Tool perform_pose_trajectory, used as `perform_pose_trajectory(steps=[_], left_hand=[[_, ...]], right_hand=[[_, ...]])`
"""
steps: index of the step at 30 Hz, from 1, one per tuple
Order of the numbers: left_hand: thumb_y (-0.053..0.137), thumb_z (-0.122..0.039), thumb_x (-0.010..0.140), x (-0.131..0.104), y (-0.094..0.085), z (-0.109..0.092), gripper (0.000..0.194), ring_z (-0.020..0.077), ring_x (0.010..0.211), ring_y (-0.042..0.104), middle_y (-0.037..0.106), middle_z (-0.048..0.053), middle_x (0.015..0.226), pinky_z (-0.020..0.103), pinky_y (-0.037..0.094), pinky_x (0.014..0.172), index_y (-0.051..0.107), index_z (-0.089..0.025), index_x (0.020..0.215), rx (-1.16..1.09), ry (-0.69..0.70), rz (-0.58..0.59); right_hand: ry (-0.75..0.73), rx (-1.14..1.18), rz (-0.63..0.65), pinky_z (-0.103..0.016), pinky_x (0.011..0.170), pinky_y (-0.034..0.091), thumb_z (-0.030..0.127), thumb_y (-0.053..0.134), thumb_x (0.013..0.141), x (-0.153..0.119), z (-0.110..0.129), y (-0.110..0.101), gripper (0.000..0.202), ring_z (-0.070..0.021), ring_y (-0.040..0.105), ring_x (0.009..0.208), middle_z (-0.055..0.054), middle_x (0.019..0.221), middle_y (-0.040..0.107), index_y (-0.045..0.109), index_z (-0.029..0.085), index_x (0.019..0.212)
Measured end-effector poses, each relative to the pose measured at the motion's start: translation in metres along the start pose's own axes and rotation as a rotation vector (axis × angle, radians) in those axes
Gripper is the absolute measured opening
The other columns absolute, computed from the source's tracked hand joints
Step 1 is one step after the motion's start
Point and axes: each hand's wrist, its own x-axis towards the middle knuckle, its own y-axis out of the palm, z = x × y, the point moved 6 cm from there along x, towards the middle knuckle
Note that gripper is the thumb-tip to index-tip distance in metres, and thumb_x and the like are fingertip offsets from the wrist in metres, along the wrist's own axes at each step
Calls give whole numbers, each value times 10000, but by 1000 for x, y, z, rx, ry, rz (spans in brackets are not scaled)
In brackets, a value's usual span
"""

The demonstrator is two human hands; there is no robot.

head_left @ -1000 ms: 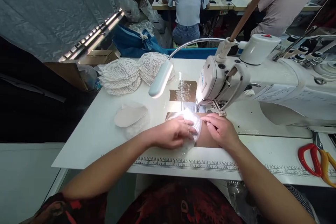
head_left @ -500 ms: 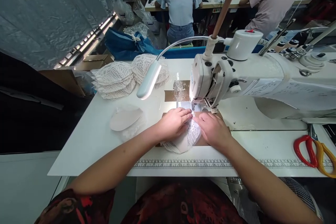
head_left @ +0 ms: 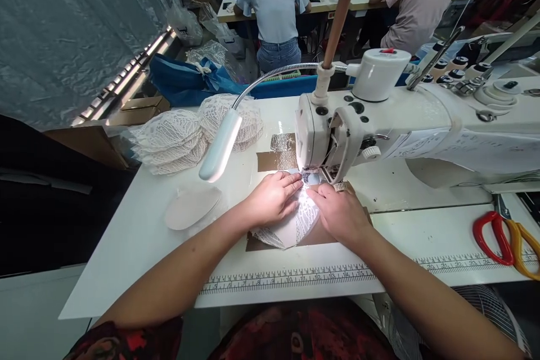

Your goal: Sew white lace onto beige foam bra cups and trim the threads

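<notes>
A white lace-covered oval piece (head_left: 307, 215) with a plain pale middle lies under the needle area of a white sewing machine (head_left: 314, 129). My left hand (head_left: 276, 198) rests on its left part, fingers stretched towards the presser foot (head_left: 304, 176) and lying flat. At the right edge, my right hand (head_left: 342, 214) holds the lace between thumb and forefinger, with the other fingers curled. The thumb of my left hand is mostly hidden. Bright lamp light falls on the lace between both hands.
Stacks of lace pieces (head_left: 169, 140) stand at the back left, near a bendable lamp (head_left: 221, 146). A plain oval pad (head_left: 192, 208) lies left. Scissors (head_left: 504, 236) sit at right beside a printed ruler (head_left: 270, 280). Two people (head_left: 274, 5) sit beyond.
The camera view has tilted and shifted slightly, so the table appears turned. Both hands stay on the lace piece by the needle, with little visible movement.
</notes>
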Motion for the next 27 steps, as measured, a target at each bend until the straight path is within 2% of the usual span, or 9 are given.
perform_pose_trajectory(steps=[5, 9, 11, 15, 18, 24, 27], left_hand=[[534, -316, 900, 2, -3, 6, 487, 316, 1189, 518, 527, 160, 1396, 465, 481, 941, 545, -96, 1334, 19, 34, 24], [493, -170, 882, -6, -13, 0, 389, 285, 1160, 546, 560, 157, 1351, 439, 479, 951, 604, -121, 1252, -16, 75, -40], [488, -151, 875, -12, -17, -8, 347, 265, 1107, 569, 607, 151, 1261, 414, 483, 931, 628, -122, 1191, -67, 64, -84], [505, -271, 908, -17, -12, -21, 222, 220, 834, 584, 654, 101, 915, 358, 481, 744, 667, -130, 968, -60, -32, -100], [413, -221, 941, -18, -4, -24, 286, 201, 753, 549, 619, 91, 800, 344, 440, 685, 624, -141, 766, 6, -68, -118], [413, -199, 902, -23, -5, -13, 192, 197, 761, 541, 608, 78, 803, 339, 454, 719, 578, -154, 815, -217, -91, -158], [417, -194, 892, -24, -6, -9, 153, 194, 776, 540, 601, 71, 824, 342, 460, 754, 549, -160, 823, -312, -109, -136]], right_hand=[[-13, 36, -13, -323, 619, 291, 65, 431, 867, -1, 1, -2, 413, -181, 519, 691, -85, 874, 662, 657, 181, 1193], [-67, 99, -79, -309, 647, 314, 82, 445, 847, -7, -6, -2, 397, -177, 501, 691, -59, 863, 663, 688, 207, 1135], [-65, 123, -134, -308, 664, 329, 68, 443, 819, -10, -12, -2, 409, -184, 504, 704, -59, 856, 675, 705, 197, 1106], [-49, 145, -198, -314, 669, 359, 50, 448, 774, -12, -22, -2, 414, -205, 531, 737, -80, 837, 690, 728, 156, 1060], [-74, 178, -202, -309, 661, 379, 59, 455, 783, -13, -22, -3, 375, -205, 551, 755, -79, 867, 701, 739, 167, 1001], [-131, 304, -212, -299, 690, 422, 68, 448, 813, -16, -17, -8, 369, -188, 587, 803, -59, 936, 708, 710, 189, 1044], [-243, 284, -163, -303, 697, 406, 81, 445, 845, -18, -8, -8, 371, -193, 566, 818, -59, 930, 695, 676, 184, 1116]])
